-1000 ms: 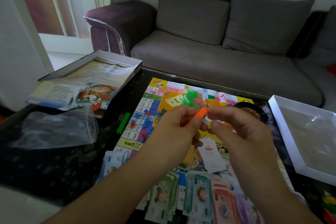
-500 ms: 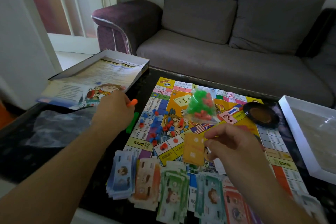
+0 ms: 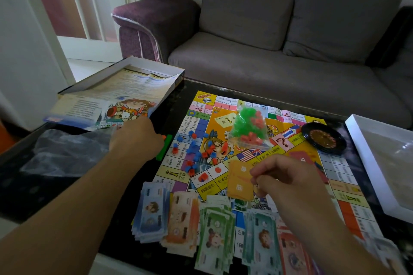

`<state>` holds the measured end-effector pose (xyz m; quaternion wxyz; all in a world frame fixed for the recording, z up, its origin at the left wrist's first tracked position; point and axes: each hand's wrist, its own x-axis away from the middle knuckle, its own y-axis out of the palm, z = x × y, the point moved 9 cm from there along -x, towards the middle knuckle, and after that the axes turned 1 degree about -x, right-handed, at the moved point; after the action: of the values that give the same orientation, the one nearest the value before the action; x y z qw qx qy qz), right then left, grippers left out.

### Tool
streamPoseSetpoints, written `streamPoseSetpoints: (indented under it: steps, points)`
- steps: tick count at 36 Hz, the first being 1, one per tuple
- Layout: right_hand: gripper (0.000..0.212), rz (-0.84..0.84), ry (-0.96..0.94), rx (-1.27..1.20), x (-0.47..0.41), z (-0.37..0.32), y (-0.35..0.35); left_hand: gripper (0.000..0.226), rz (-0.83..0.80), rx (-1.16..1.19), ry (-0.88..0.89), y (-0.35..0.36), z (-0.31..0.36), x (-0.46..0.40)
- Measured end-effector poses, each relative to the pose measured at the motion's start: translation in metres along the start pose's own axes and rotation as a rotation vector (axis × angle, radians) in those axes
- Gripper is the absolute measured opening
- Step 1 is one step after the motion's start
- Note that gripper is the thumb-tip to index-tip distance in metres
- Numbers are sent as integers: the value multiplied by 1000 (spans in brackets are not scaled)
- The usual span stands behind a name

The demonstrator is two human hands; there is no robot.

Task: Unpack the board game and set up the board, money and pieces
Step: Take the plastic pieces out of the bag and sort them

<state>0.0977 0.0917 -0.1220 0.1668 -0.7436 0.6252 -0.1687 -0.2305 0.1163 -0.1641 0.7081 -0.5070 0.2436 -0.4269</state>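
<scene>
From the head view, the game board (image 3: 257, 140) is laid open on the dark table (image 3: 55, 185), so it's used as the landmark here. Paper money (image 3: 190, 225) is stacked in a row along the board's near edge: blue, orange, green, teal and red piles. Small blue and red pieces (image 3: 196, 152) are scattered on the board's left part. A clear bag of green and red pieces (image 3: 248, 127) is seen above the board's middle; whether it's resting on the board or dangling can't be told. An orange card stack (image 3: 240, 183) is lying near the board's near edge, just beside the right hand (image 3: 288, 178), whose fingers are curled, though what's pinched (if anything) can't be made out. The left hand (image 3: 136, 138) is placed just off the board's left edge, fingers clenched round a small orange peg (image 3: 164, 137), right beside a green peg (image 3: 165, 148) on the table. A black roulette wheel (image 3: 323, 138) is sat at the board's right far corner. The box lid (image 3: 125, 94) with the rules sheet is left of the board, a white box tray (image 3: 366, 163) right of it.
</scene>
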Motion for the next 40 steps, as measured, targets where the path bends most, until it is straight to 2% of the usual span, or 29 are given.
streamPoseSetpoints:
  steps: [3, 6, 9, 14, 20, 24, 26, 28, 31, 37, 40]
  points:
    - [27, 1, -4, 4, 0, 0, 0, 12, 33, -57, 56, -5, 10, 2]
    - [32, -3, -13, 9, 0, -1, 0, 21, 47, -31, 175, -6, 29, 5]
    - [38, -10, -2, 37, 1, 0, 0, 12, -3, -19, 285, 5, 49, 11]
    - [43, 8, -9, 44, 3, -4, -2, 16, 4, -184, 261, 22, 57, 16]
    - [42, 39, -25, 54, 3, -6, -7, 23, -6, -237, 249, 32, 59, 15]
    - [42, 38, -31, 53, 3, -7, -8, 19, 6, -273, 281, 34, 64, 16]
    - [43, 40, -34, 55, 3, -7, -9, 17, 32, -254, 318, 32, 69, 17]
    - [43, 43, -34, 51, 3, -7, -10, 16, 38, -132, 374, 29, 75, 17]
    - [42, 42, -30, 45, 3, -7, -10, 18, -22, 12, 448, 30, 84, 20]
    - [38, 44, -31, 48, 4, -8, -11, 21, -155, -124, 509, 48, 98, 30]
    - [38, 46, -31, 48, 4, -8, -11, 18, -161, -126, 498, 50, 96, 29]
